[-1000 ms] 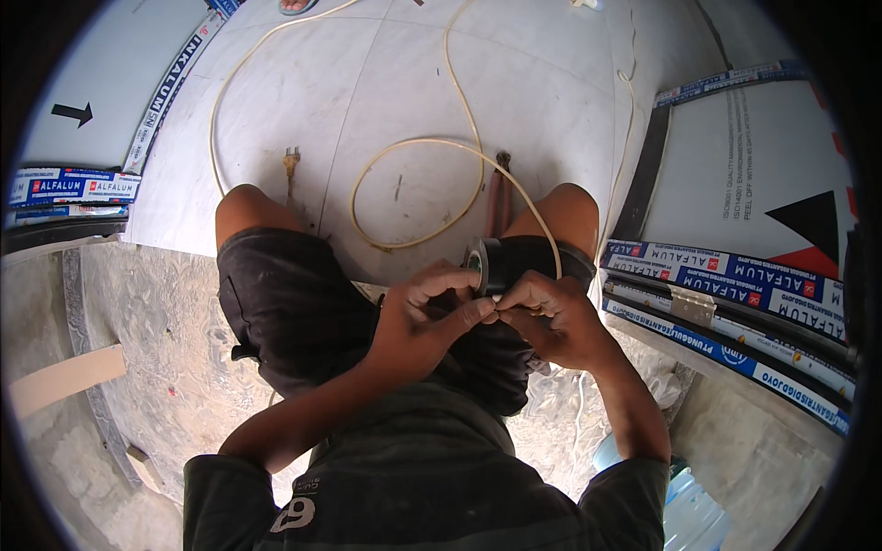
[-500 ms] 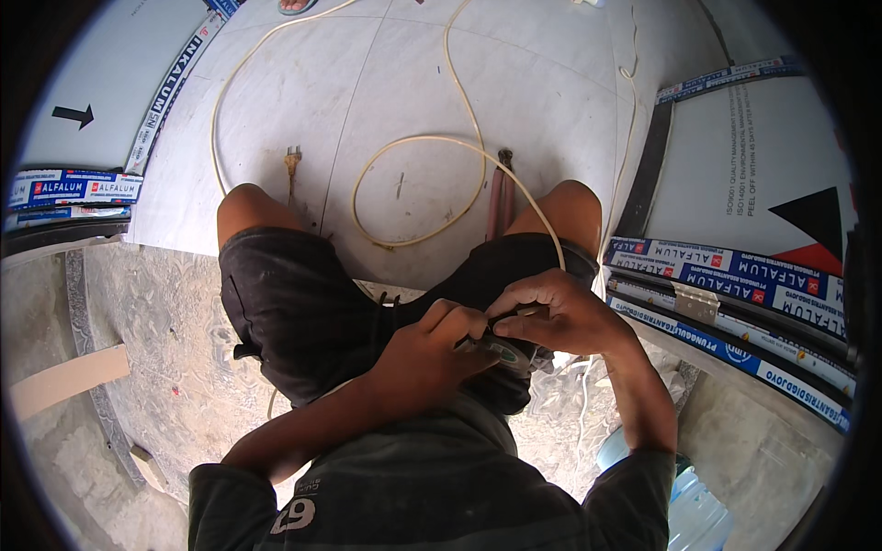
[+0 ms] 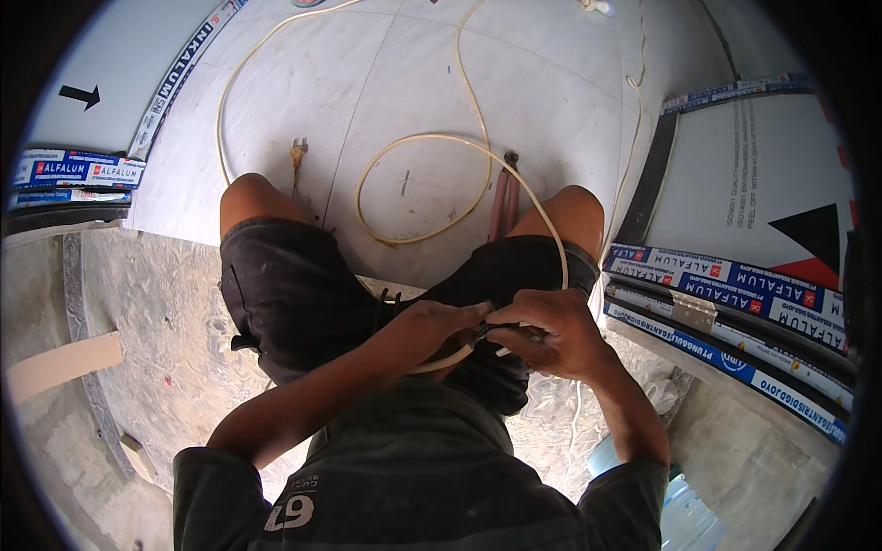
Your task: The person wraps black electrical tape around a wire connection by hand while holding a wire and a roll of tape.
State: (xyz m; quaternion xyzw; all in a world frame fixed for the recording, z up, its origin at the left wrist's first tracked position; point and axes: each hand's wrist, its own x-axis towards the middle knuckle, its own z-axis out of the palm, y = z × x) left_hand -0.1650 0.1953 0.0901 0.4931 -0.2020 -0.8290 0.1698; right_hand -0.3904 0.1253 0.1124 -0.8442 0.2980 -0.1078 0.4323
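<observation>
Clearly both hands meet over the lap: the left hand (image 3: pixel 432 326) and right hand (image 3: pixel 551 332) are clenched around a cream cable (image 3: pixel 418 140), with a small dark tool (image 3: pixel 484 332) between their fingertips. The tool could slip and nick a finger if grip loosens.

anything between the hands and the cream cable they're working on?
Nothing visible. Both the left hand and the right hand already grip the cream cable over the lap, fingers meeting around a small dark part that is too hidden to identify. The rest of the cable loops freely on the floor ahead.
</observation>
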